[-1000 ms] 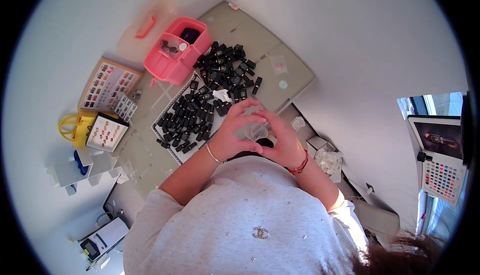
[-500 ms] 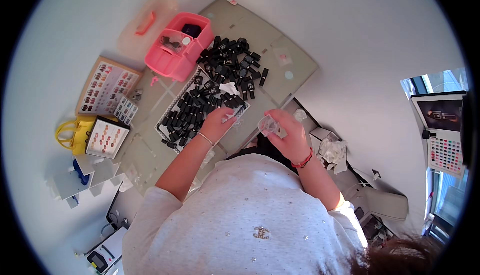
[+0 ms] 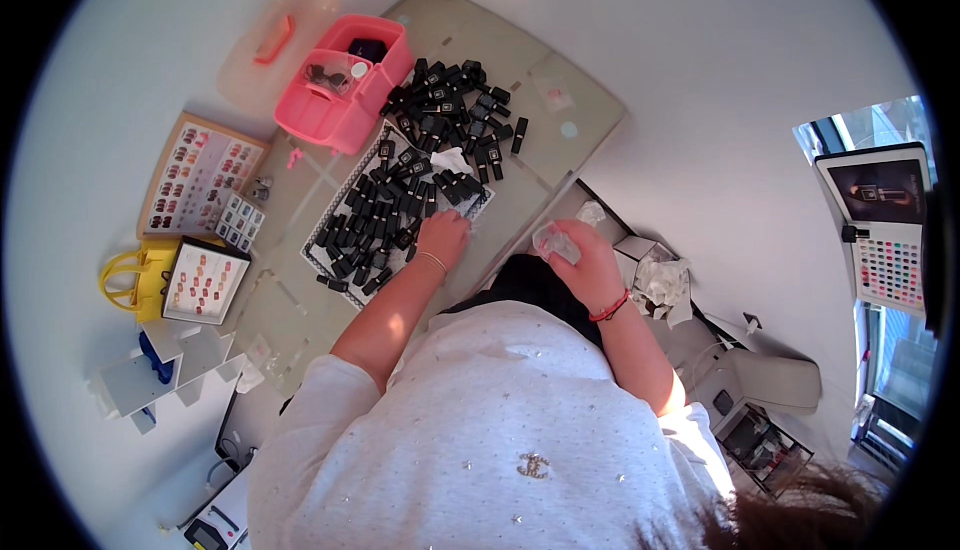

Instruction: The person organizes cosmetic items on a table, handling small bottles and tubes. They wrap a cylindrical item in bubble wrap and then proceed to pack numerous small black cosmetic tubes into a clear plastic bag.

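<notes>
My right hand (image 3: 584,265) is closed around a small clear plastic cup (image 3: 552,240), held tilted in front of my body at the table's near edge. My left hand (image 3: 446,237) reaches down to the near edge of a white tray (image 3: 357,299) with a dark patterned rim. Its fingers are curled together, and their tips are partly hidden, as is anything between them. Many small black bottles (image 3: 372,212), apparently nail polish, lie jumbled in the tray just beyond that hand. A crumpled white tissue (image 3: 452,160) rests among them.
More black bottles (image 3: 438,110) are heaped behind the tray on the glass table (image 3: 590,100). An open pink case (image 3: 335,115) stands at the back left. Colour sample boards (image 3: 203,175) and a yellow bag (image 3: 140,275) sit left. A box of crumpled paper (image 3: 660,285) is at right.
My left hand has moved slightly right and its fingers have drawn together over the tray's near edge. The right hand still holds the cup, a little further right. The view has shifted slightly.
</notes>
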A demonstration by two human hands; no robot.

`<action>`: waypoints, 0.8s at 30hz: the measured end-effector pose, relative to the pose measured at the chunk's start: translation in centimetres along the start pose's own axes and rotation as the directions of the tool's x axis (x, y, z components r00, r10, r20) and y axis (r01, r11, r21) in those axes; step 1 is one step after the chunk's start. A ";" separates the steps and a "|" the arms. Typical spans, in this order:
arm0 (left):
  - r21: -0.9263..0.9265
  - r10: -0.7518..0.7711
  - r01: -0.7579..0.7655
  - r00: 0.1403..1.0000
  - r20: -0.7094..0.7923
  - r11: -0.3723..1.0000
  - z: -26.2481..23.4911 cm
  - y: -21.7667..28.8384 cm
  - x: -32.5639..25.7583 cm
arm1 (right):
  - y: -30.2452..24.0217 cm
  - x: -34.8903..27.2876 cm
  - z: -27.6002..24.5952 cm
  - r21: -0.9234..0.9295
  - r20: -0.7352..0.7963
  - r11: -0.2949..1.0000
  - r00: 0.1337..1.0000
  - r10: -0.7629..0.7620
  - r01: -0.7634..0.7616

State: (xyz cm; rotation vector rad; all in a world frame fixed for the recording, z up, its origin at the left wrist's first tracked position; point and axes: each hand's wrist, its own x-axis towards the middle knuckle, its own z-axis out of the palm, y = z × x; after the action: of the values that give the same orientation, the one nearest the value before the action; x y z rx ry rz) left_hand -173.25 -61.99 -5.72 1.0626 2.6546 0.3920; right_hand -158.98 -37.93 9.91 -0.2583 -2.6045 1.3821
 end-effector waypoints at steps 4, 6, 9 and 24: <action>0.014 0.014 -0.014 0.999 -0.041 1.000 0.6 -0.6 0.2 | -0.1 -0.2 0.2 0.008 -0.005 1.000 1.000 -0.017 0.017; -0.015 0.015 -0.016 0.997 -0.072 1.000 0.9 -0.8 0.3 | -0.2 -0.3 0.3 0.005 -0.013 1.000 1.000 0.007 -0.007; -0.098 -0.043 0.034 0.994 -0.096 0.995 0.8 -1.1 0.2 | -0.1 -0.5 0.6 0.015 -0.015 0.999 0.999 0.030 -0.030; -0.574 0.195 -0.341 0.933 -0.302 0.744 -14.2 9.7 -1.4 | -0.6 -0.7 1.7 -0.083 0.037 0.997 0.999 -0.008 0.011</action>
State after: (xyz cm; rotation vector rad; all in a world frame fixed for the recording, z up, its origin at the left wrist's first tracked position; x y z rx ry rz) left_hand -170.83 -58.34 10.95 1.2122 2.2357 1.4129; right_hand -158.71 -39.74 9.41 -0.2345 -2.6930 1.2893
